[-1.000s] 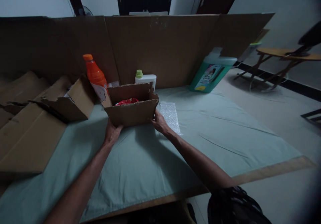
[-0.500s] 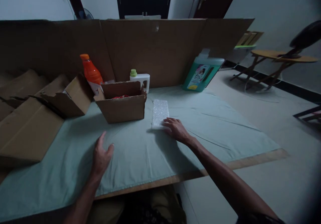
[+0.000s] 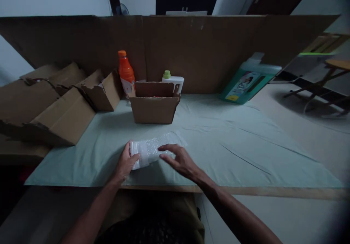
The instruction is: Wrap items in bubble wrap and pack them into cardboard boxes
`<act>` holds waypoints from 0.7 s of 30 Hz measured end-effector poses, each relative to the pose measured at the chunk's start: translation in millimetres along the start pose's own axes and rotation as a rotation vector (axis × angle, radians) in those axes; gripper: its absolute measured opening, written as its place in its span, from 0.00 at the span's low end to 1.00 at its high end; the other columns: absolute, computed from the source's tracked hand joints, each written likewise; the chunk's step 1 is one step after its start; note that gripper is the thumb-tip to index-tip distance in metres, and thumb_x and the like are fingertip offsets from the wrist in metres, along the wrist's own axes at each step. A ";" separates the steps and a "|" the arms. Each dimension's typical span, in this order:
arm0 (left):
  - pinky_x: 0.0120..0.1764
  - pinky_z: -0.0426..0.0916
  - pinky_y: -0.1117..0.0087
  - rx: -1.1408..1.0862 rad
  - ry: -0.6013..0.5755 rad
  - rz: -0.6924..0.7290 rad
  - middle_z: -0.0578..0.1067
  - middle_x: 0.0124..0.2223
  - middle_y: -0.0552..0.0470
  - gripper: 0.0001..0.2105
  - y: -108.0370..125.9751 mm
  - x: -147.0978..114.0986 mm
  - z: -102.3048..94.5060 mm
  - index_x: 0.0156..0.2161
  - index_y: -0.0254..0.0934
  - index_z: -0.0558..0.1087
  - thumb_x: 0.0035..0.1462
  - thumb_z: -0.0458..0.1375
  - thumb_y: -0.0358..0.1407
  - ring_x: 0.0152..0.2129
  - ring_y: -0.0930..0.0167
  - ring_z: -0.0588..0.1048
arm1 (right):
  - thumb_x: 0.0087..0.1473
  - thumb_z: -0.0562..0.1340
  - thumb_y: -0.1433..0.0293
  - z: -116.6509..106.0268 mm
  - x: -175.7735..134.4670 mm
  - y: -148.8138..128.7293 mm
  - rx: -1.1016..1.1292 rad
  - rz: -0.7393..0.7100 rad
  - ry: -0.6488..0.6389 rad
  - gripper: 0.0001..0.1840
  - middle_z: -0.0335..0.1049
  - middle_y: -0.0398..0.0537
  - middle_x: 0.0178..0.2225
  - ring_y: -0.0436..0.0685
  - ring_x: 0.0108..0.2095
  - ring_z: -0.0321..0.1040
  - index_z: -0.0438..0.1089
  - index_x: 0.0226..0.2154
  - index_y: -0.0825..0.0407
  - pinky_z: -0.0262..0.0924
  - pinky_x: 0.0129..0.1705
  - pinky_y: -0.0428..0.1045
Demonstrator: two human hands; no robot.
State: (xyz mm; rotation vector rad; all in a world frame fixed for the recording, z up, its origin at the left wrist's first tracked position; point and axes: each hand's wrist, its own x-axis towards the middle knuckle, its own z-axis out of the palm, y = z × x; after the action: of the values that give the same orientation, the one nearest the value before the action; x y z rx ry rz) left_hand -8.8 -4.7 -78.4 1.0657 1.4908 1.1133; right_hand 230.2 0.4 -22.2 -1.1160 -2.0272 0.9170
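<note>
At the far left of your table (image 3: 213, 156), whose top carries a pale green cloth, several open cardboard boxes (image 3: 68, 114) stand crowded together, their rims torn and uneven. Behind them begins a tall cardboard panel (image 3: 207, 54), which spans the back and reaches past the right side of the table. At the right end of the group, a narrower carton (image 3: 109, 93) stands beside an orange-capped bottle (image 3: 126, 76) with red-orange contents and a pale lower label.

Nearer to you, your left hand (image 3: 125, 165) grips the left end of a bubble-wrap piece (image 3: 151, 150), the thumb lying over its upper face. This piece lies slantwise near the front edge of the table, its right end pointing away from you; whether it rests on the cloth cannot be told. Beyond it, well clear of both hands, stands an open brown box (image 3: 154, 110) with a little red showing inside. A white bottle (image 3: 177, 80) with a yellow-green cap rises behind that box, partly hidden by it.

Your right hand (image 3: 182, 161) reaches over the right part of the wrap, fingers open, the thumb and index finger parted; you cannot tell whether they touch it. Farther right, a large jug (image 3: 248, 85) of green liquid leans in view before the panel.
</note>
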 end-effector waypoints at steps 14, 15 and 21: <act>0.60 0.64 0.51 0.178 0.037 0.353 0.70 0.60 0.40 0.41 50.8 162.0 2.5 0.66 0.38 0.57 0.47 0.65 0.34 0.57 0.56 0.71 | 0.45 0.68 0.57 -51.6 137.5 111.1 -0.040 0.222 0.269 0.38 0.74 0.58 0.51 0.65 0.44 0.73 0.65 0.57 0.54 0.69 0.35 0.54; 0.60 0.65 0.52 0.170 0.013 0.348 0.72 0.58 0.41 0.39 47.5 163.5 8.2 0.65 0.38 0.58 0.47 0.64 0.33 0.56 0.57 0.72 | 0.46 0.67 0.57 -48.2 138.8 115.6 -0.032 0.231 0.261 0.36 0.76 0.56 0.47 0.62 0.38 0.73 0.65 0.56 0.54 0.68 0.33 0.53; 0.56 0.69 0.57 0.156 -0.062 0.318 0.73 0.56 0.43 0.32 23.4 130.8 12.8 0.62 0.39 0.60 0.53 0.61 0.37 0.52 0.60 0.75 | 0.53 0.62 0.54 -34.8 107.8 117.2 -0.066 0.296 0.329 0.26 0.76 0.51 0.37 0.57 0.29 0.70 0.68 0.48 0.53 0.67 0.31 0.52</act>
State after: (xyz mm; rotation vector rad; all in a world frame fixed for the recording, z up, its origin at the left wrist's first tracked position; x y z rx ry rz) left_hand -15.1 128.7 -81.6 1.4715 1.4083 1.1820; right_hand 261.6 150.8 -76.7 -1.5232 -1.6634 0.7500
